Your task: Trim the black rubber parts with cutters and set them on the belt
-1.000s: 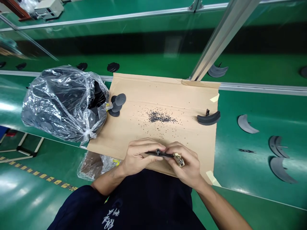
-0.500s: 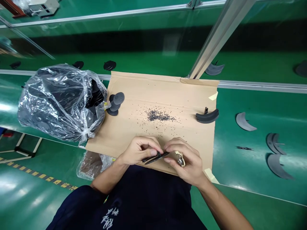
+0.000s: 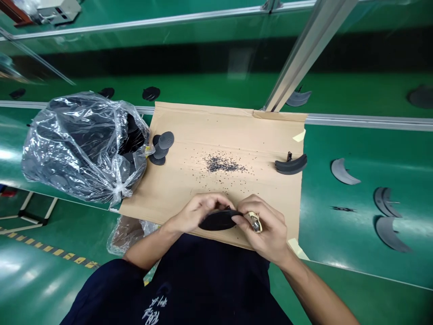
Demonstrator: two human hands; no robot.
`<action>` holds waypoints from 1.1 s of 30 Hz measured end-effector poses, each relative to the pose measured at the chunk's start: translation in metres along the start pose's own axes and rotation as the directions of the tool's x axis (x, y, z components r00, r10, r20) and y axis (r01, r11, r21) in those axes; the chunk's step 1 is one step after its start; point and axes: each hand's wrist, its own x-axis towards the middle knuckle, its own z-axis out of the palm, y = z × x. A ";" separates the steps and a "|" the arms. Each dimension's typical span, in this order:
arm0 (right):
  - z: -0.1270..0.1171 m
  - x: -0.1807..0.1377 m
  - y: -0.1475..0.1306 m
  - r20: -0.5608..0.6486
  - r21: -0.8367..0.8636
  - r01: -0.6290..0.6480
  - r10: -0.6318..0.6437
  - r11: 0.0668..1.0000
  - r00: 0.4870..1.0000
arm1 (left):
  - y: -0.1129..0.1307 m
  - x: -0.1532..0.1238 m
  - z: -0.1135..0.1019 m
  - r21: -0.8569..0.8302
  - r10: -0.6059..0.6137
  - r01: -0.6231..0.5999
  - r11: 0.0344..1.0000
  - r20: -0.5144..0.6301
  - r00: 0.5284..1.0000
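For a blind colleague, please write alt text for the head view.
The left hand and right hand hold a flat black part over a cardboard sheet; the right hand also grips a taped tool. Black shavings lie on it; a clear bag of black parts sits at left.

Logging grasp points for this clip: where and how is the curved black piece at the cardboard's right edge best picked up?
Probably pinch the curved black piece across its narrow width at mid-arc, coming from above: it lies flat on the cardboard, and its ends taper thin.
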 end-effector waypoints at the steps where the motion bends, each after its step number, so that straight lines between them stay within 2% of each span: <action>1: 0.000 0.001 -0.001 -0.021 -0.027 -0.014 0.014 1.000 1.000 | -0.005 0.000 0.000 -0.032 0.007 -0.007 0.999 -0.011 1.000; 4: -0.003 0.003 -0.003 0.004 -0.079 -0.029 0.030 0.996 1.000 | -0.012 -0.004 0.002 0.050 0.081 -0.077 0.996 -0.094 0.992; 7: -0.013 0.006 -0.005 0.152 -0.019 -0.051 0.053 0.999 0.987 | -0.006 -0.008 0.005 0.229 0.178 -0.148 0.962 -0.113 0.978; 9: -0.020 0.007 -0.004 0.207 -0.020 -0.077 0.079 0.997 0.975 | 0.000 -0.009 0.005 0.311 0.254 -0.211 0.927 -0.103 0.962; 13: -0.028 0.006 0.004 0.180 -0.283 0.005 0.048 0.959 0.982 | 0.009 -0.010 0.002 0.426 0.337 -0.272 0.863 -0.084 0.938; 16: -0.026 0.002 0.009 0.207 -0.428 0.114 -0.026 0.896 0.978 | 0.010 -0.010 0.003 0.441 0.366 -0.301 0.845 -0.069 0.928; 20: -0.023 0.000 0.011 0.226 -0.523 0.173 -0.060 0.835 0.972 | 0.009 -0.010 0.005 0.439 0.370 -0.311 0.843 -0.054 0.927; 24: -0.024 0.002 0.010 0.246 -0.559 0.202 -0.072 0.804 0.967 | 0.009 -0.011 0.006 0.442 0.360 -0.309 0.842 -0.036 0.932; 33: -0.027 0.000 0.009 0.278 -0.553 0.220 -0.071 0.804 0.958 | 0.009 -0.012 0.006 0.435 0.353 -0.310 0.845 -0.018 0.936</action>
